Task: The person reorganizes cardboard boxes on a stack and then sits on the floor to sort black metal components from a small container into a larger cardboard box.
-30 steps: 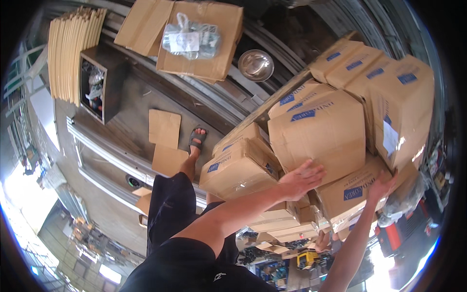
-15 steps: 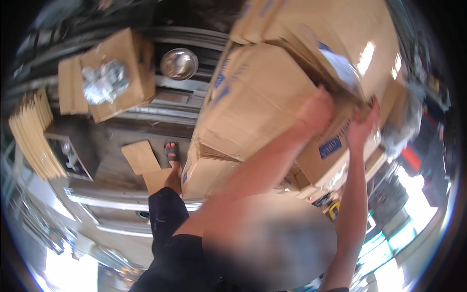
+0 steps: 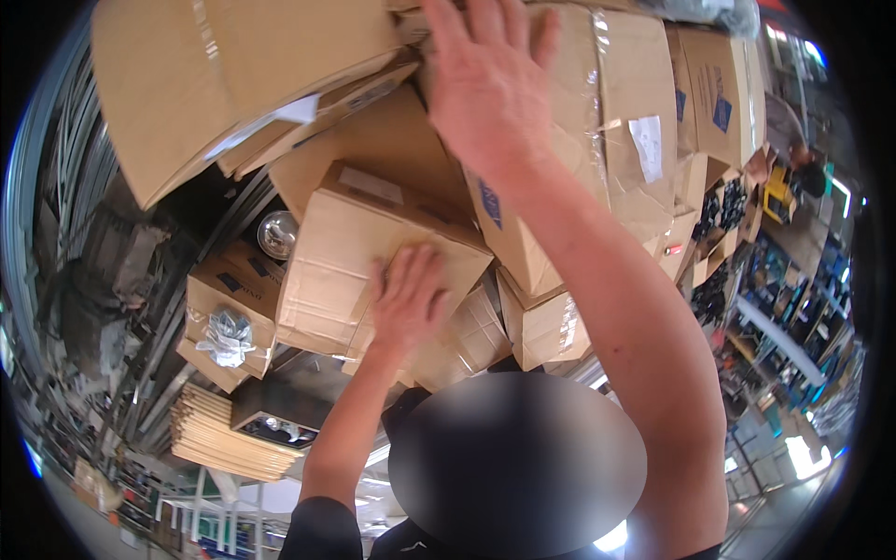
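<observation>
My left hand (image 3: 411,297) lies with fingers outstretched on the broad face of a tilted cardboard box (image 3: 322,266). Its fingers are slightly blurred. Higher up, my right hand (image 3: 490,93) spreads its fingers over the near edge of a taped cardboard box (image 3: 574,93); I cannot tell whether the fingertips press on it. A large cardboard box (image 3: 252,70) with a tape strip leans at the upper left, and a white paper slip (image 3: 297,110) hangs at its lower edge. Between these boxes an inner cardboard face (image 3: 397,140) shows in shadow.
At the left stands an open box (image 3: 252,280) with crumpled clear plastic (image 3: 227,338), beside a shiny metal bowl (image 3: 277,234). Below are stacked flat cardboard sheets (image 3: 224,434). More boxes (image 3: 723,98) stand at the right, with a bending person (image 3: 789,135) beyond.
The view has swung around. Both hands were close together at a gap between boxes; now they are apart, the left flat on the tilted box and the right up at the taped box.
</observation>
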Demonstrator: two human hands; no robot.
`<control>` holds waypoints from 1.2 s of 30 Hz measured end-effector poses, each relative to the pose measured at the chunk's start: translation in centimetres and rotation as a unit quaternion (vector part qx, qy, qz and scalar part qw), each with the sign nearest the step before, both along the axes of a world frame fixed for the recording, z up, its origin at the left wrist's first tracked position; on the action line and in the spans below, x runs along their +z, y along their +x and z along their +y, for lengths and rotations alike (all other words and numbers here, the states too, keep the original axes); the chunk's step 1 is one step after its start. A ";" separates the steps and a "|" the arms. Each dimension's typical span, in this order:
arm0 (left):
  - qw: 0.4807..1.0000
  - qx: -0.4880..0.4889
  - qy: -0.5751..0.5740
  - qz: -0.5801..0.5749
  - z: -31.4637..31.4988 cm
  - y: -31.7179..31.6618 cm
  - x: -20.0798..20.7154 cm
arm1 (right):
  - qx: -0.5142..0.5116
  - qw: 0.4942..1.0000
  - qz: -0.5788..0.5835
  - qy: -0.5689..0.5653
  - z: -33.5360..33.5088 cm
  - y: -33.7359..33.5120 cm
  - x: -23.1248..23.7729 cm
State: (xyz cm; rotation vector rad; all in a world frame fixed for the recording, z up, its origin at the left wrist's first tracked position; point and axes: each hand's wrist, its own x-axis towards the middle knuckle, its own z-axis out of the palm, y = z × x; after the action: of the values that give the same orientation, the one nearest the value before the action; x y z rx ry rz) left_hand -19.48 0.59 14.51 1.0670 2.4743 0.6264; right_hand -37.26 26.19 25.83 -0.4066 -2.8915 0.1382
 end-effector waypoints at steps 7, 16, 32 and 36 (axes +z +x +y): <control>0.968 0.141 -0.086 0.186 -8.8 -4.4 -2.2 | 0.005 0.986 0.045 -0.162 3.0 -0.9 0.3; 0.968 0.129 -0.052 0.208 -10.6 -5.1 -3.5 | 0.025 0.971 0.048 -0.234 3.9 -0.2 -2.2; 0.970 0.144 -0.031 0.192 -10.6 -4.5 -4.4 | 0.045 0.963 0.038 -0.262 4.8 0.9 -2.1; 0.971 0.141 -0.029 0.191 -10.1 -4.7 -4.2 | 0.054 0.963 0.041 -0.262 5.0 0.8 -1.9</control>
State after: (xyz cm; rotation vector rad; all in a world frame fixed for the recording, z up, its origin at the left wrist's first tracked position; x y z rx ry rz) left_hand -24.13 -9.51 10.35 0.8876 2.9945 0.4560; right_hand -36.50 31.17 23.91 -0.3151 -2.7603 0.9253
